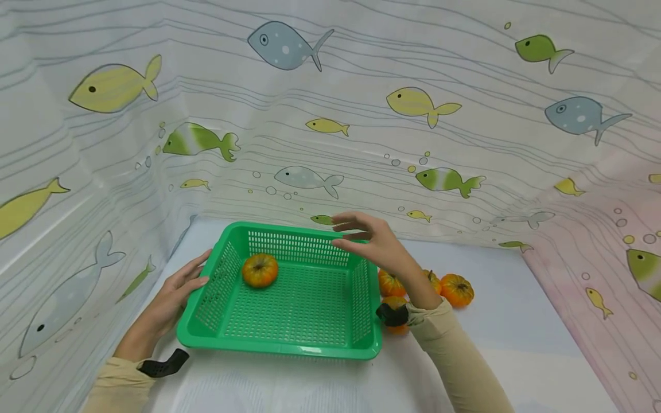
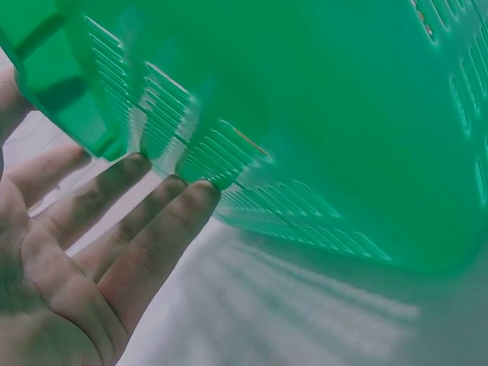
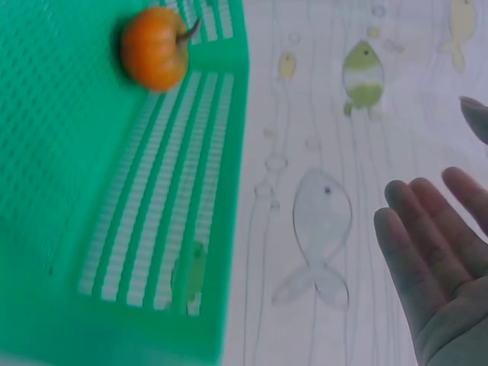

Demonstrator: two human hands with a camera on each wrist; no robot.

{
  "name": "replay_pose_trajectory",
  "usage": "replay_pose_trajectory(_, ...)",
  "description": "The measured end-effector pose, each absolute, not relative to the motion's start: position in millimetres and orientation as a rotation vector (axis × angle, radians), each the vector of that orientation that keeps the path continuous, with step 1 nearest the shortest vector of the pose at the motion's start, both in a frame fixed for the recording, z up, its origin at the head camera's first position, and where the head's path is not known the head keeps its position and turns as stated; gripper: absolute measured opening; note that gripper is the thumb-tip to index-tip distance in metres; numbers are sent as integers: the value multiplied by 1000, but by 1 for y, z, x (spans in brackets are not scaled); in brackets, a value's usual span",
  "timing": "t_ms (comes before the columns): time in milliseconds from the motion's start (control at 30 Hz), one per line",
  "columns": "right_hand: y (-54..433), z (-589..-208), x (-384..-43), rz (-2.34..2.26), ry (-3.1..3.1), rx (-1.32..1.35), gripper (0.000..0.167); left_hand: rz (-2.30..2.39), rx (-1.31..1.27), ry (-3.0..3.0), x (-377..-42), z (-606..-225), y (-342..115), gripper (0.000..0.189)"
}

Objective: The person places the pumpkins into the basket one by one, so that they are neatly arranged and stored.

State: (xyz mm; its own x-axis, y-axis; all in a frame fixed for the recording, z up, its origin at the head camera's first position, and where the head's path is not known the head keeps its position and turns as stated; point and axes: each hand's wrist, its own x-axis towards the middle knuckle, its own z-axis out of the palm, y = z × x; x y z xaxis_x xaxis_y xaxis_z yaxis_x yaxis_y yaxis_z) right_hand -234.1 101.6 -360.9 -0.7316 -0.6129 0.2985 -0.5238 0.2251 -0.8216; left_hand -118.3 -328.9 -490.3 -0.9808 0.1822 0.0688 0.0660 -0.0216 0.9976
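Around the pale table [image 1: 506,327] hangs a curtain [image 1: 361,146] with printed fishes. On the table stands a green basket [image 1: 279,348], and in it, near its left wall, lies one orange pumpkin [image 1: 260,271]. The left hand [image 1: 172,295] touches the basket's left side with fingers nearly straight. The right hand [image 1: 379,244] is above the far right corner, thumb and fingers apart. Several other pumpkins [image 1: 457,290] lie at the basket's right.

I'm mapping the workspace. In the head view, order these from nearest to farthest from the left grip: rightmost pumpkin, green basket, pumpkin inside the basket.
1. Green basket: its left side touches the left grip.
2. Pumpkin inside the basket: toward the far left corner.
3. Rightmost pumpkin: outside, right of the basket.
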Motion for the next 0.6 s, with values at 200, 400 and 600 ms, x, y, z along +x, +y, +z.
replay_pose_trajectory(200, 150, -365, -231, -1459, 2549, -1021, 44, 2173, 281, 2138, -118, -492, -328, 62)
replay_pose_trajectory(400, 199, -374, -230, -1392, 2704, -855, 49, 2169, 299, 2149, -119, -493, -329, 62)
replay_pose_trajectory(600, 246, -396, -228, -1258, 2850, -673, 50, 2182, 305, 2130, -118, -494, -330, 62)
